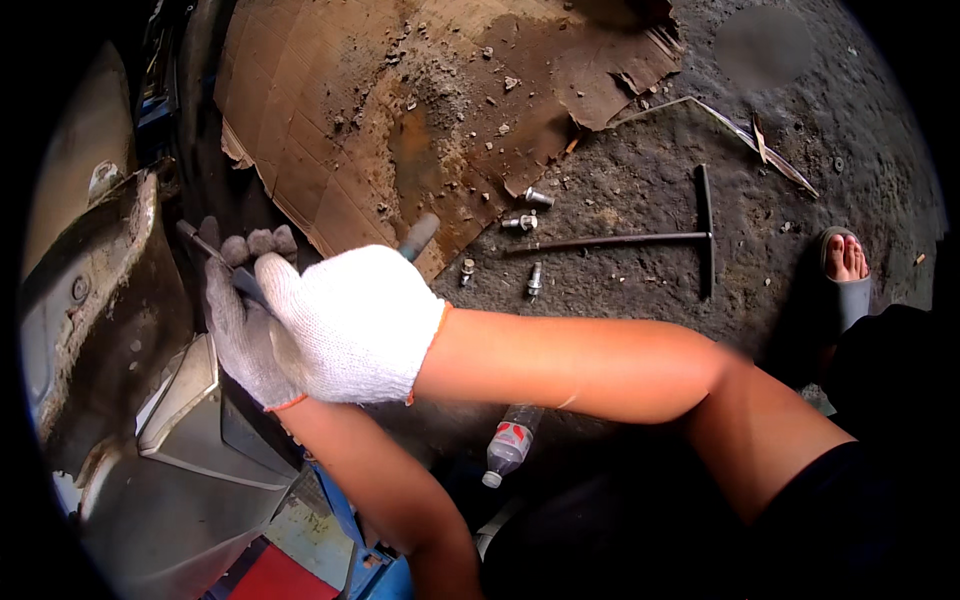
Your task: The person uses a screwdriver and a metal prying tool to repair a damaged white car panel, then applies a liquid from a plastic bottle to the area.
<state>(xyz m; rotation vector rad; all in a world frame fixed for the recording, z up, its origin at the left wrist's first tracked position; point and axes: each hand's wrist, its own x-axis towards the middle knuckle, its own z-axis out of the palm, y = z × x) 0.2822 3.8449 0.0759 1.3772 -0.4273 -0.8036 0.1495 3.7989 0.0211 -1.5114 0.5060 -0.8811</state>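
Note:
My left hand (238,325), in a greyish knit work glove, is at the left with its fingers curled around a thin dark rod-like tool (207,245). My right hand (355,325), in a cleaner white knit glove with an orange cuff, overlaps it, closed around the same tool. Its fingers are largely hidden behind the back of the glove. The tool's narrow end points up and left; its kind does not show. A rounded grey-green handle-like end (420,236) sticks out past the right glove, and I cannot tell whether it is held.
Torn, dirty cardboard (290,110) covers the floor ahead. Several bolts (535,280) lie near a T-handle wrench (620,240). A plastic bottle (510,447) lies below my right forearm. Worn metal bodywork (120,300) stands at the left. A sandalled foot (846,265) is at the right.

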